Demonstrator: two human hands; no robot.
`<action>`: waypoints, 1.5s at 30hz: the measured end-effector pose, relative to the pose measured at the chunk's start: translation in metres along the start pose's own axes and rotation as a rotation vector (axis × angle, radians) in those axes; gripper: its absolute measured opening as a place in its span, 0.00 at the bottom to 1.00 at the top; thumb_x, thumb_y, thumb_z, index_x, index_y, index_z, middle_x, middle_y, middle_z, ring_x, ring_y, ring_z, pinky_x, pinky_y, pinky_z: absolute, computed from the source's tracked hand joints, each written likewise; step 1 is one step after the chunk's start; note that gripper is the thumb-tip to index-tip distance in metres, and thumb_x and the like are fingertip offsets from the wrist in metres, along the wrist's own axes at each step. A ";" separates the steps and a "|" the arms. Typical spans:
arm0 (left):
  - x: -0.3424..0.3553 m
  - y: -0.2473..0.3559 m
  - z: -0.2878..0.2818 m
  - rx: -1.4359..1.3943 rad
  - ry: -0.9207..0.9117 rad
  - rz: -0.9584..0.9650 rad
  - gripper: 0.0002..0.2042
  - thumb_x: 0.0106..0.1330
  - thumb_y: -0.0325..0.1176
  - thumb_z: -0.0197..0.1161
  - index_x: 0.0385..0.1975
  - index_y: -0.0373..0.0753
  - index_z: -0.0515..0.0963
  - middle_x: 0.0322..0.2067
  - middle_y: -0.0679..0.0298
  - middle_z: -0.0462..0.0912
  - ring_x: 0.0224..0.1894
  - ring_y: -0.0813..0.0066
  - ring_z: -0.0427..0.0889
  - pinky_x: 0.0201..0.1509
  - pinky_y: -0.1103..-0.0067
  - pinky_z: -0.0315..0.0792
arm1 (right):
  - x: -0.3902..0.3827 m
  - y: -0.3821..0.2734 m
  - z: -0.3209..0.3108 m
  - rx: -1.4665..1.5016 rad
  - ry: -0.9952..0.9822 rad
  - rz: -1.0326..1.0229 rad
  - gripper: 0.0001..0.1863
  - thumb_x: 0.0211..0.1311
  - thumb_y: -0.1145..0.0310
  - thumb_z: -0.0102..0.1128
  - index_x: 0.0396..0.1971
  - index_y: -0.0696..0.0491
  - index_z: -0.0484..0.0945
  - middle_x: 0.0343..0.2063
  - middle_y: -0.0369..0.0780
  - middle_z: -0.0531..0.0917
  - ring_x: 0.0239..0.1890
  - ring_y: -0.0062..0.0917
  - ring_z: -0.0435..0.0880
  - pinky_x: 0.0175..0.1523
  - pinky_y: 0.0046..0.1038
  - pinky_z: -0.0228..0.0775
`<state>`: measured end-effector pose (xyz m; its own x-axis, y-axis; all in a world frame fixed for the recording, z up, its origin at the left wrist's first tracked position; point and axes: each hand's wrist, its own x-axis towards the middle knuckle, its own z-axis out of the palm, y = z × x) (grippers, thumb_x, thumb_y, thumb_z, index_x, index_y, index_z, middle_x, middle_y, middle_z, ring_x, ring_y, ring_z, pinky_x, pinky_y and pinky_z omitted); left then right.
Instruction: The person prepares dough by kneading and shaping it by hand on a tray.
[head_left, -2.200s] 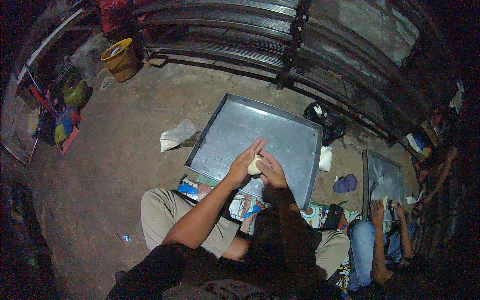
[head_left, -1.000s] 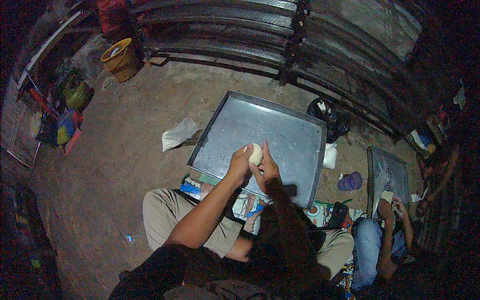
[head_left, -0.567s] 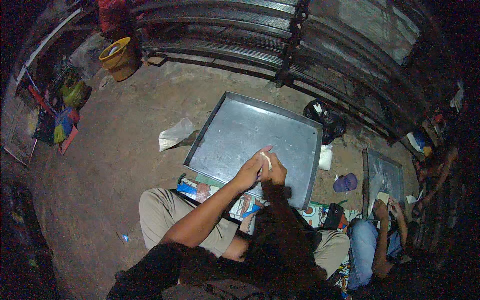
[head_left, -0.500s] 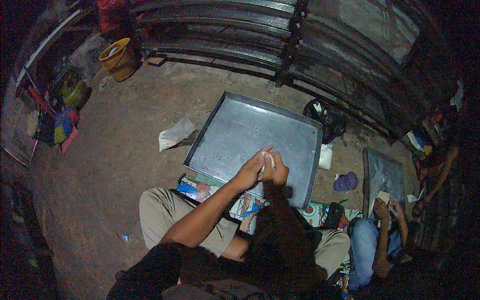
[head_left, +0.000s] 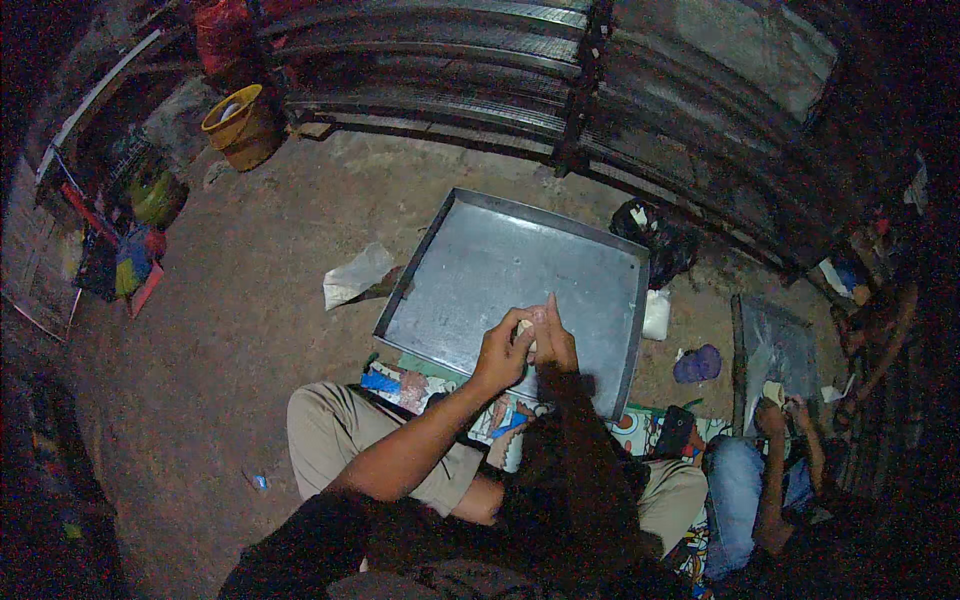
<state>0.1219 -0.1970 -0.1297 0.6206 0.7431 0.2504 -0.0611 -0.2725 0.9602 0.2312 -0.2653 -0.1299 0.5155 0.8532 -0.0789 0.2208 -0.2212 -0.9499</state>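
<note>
Over the near half of a wide, shallow metal tray (head_left: 540, 240), both my hands meet around a small pale lump of dough (head_left: 525, 328). My left hand (head_left: 503, 355) is closed on it, fingers curled and thumb against its side. My right hand (head_left: 557, 345) presses against the lump from the other side, one finger stretched upward. Much of the dough is hidden by the fingers. Beneath my hands, the tray shows a bare grey surface with small pale specks.
A co-worker's hands (head_left: 785, 405) hold a pale piece over another tray (head_left: 785, 335) at the right. Nearby lie a phone (head_left: 676, 430), a purple cloth-like bundle (head_left: 697, 364), a white packet (head_left: 655, 315) and a black bag (head_left: 650, 235). A crumpled pale sheet (head_left: 358, 277) and yellow bucket (head_left: 242, 130) are left.
My hands have turned around the dough: the left fingers now curl over it, and a right finger points up. The whole view has shifted slightly.
</note>
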 end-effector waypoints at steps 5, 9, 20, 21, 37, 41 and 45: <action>0.017 -0.010 -0.004 -0.356 0.191 -0.253 0.09 0.73 0.35 0.56 0.40 0.36 0.74 0.34 0.58 0.84 0.27 0.73 0.82 0.28 0.78 0.77 | 0.004 0.003 0.020 0.404 0.014 -0.097 0.32 0.73 0.59 0.47 0.71 0.57 0.53 0.52 0.46 0.78 0.47 0.27 0.80 0.47 0.27 0.73; 0.019 -0.016 -0.007 -0.479 0.283 -0.245 0.11 0.74 0.33 0.54 0.50 0.35 0.76 0.39 0.58 0.83 0.38 0.75 0.82 0.42 0.79 0.78 | -0.001 -0.008 0.031 0.075 0.071 -0.216 0.31 0.67 0.62 0.58 0.65 0.57 0.62 0.53 0.50 0.79 0.55 0.37 0.80 0.60 0.34 0.69; -0.003 -0.036 0.004 -0.372 -0.167 -0.092 0.24 0.76 0.42 0.49 0.65 0.33 0.65 0.57 0.58 0.74 0.58 0.73 0.72 0.64 0.76 0.65 | -0.010 -0.023 0.011 -0.172 0.388 -0.219 0.12 0.70 0.60 0.52 0.41 0.53 0.77 0.23 0.44 0.83 0.23 0.30 0.85 0.26 0.30 0.74; -0.001 -0.034 0.004 -0.378 -0.190 -0.075 0.24 0.76 0.42 0.49 0.65 0.33 0.65 0.58 0.58 0.74 0.58 0.72 0.72 0.65 0.76 0.64 | -0.008 -0.019 0.006 -0.071 0.353 -0.145 0.13 0.71 0.60 0.50 0.42 0.53 0.77 0.23 0.43 0.83 0.22 0.28 0.84 0.25 0.28 0.72; 0.014 -0.016 -0.011 -0.346 -0.543 -0.212 0.47 0.68 0.25 0.57 0.73 0.51 0.24 0.68 0.52 0.56 0.64 0.67 0.64 0.67 0.77 0.59 | 0.014 0.012 -0.007 -0.125 0.275 -0.206 0.23 0.66 0.57 0.60 0.54 0.55 0.73 0.39 0.44 0.84 0.40 0.26 0.83 0.45 0.29 0.76; 0.018 -0.008 -0.017 -0.732 -0.524 -0.331 0.41 0.71 0.36 0.56 0.75 0.51 0.33 0.70 0.52 0.55 0.68 0.63 0.63 0.68 0.71 0.60 | 0.013 0.001 -0.016 -0.034 0.257 -0.139 0.23 0.67 0.53 0.56 0.50 0.56 0.79 0.34 0.48 0.87 0.39 0.35 0.88 0.45 0.34 0.78; 0.022 -0.005 -0.017 -1.031 -0.355 -0.599 0.31 0.75 0.51 0.46 0.71 0.43 0.49 0.65 0.52 0.63 0.62 0.60 0.71 0.63 0.63 0.71 | 0.010 -0.011 -0.013 -0.176 0.222 -0.164 0.22 0.70 0.55 0.49 0.50 0.57 0.79 0.30 0.47 0.87 0.33 0.42 0.88 0.40 0.36 0.79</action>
<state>0.1225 -0.1691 -0.1268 0.9297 0.3347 -0.1538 -0.1809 0.7786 0.6008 0.2444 -0.2602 -0.1161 0.6251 0.7646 0.1572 0.4458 -0.1844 -0.8759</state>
